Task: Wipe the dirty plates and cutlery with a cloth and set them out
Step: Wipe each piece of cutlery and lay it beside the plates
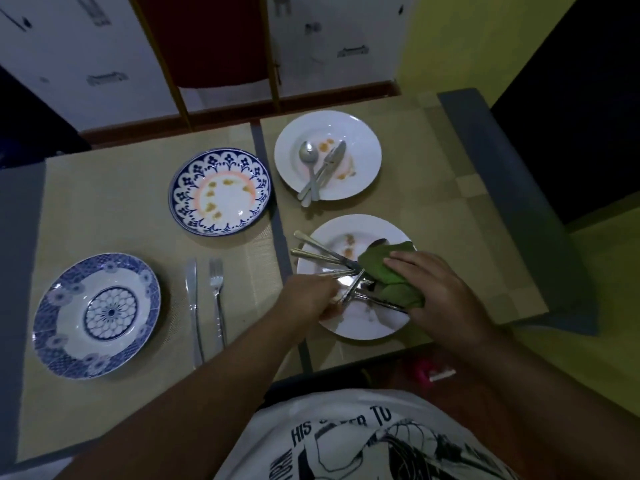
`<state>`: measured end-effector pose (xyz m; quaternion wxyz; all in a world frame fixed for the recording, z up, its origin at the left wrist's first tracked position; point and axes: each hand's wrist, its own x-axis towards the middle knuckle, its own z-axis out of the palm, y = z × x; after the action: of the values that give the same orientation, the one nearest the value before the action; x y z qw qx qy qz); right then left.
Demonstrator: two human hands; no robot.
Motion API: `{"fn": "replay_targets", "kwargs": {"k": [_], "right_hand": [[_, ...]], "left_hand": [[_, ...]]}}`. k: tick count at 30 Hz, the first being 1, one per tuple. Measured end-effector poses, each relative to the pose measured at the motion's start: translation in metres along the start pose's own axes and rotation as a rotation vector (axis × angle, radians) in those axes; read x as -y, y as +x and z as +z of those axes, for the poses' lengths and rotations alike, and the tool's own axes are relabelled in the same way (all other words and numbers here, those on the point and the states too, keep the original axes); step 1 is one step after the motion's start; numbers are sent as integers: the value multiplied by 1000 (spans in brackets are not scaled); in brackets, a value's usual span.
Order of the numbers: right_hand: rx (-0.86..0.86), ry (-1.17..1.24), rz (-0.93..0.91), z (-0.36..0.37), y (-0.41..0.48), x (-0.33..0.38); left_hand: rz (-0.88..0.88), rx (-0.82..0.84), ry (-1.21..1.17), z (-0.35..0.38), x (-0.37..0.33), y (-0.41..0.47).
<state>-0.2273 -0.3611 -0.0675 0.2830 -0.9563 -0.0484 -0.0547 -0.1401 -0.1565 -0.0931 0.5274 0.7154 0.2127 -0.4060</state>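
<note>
View from above of a worktop (121,209) set with four plates. At the near right, the left hand (311,299) has its fingers curled round a bundle of cutlery (322,254), held low over a smeared white plate (363,329). The right hand (440,292) grips a green cloth (388,271), its fingers closed over the cloth and pressing it round the far ends of the cutlery. The step in hand looks like wiping the cutlery. Next, probably, one wiped piece must be drawn free and laid out. At the near left a clean blue plate (52,306) sits beside a knife (192,306) and fork (218,299). Farther off, a blue-rimmed plate (187,183) and a second white plate (363,129) show orange stains
</note>
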Motion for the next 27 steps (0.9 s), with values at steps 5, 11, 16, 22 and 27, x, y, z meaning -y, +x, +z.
{"fn": "replay_targets", "kwargs": {"k": [5, 11, 16, 22, 27], "right_hand": [[1, -6, 15, 0, -7, -15], [8, 34, 9, 1, -9, -23], [4, 51, 45, 2, -5, -25], [99, 12, -48, 10, 7, -6], [265, 42, -113, 22, 10, 12]], "left_hand": [[238, -89, 507, 14, 9, 7], [203, -83, 526, 26, 8, 13], [-34, 130, 143, 18, -1, 4], [-61, 379, -224, 10, 5, -19], [13, 380, -269, -8, 9, -28]]}}
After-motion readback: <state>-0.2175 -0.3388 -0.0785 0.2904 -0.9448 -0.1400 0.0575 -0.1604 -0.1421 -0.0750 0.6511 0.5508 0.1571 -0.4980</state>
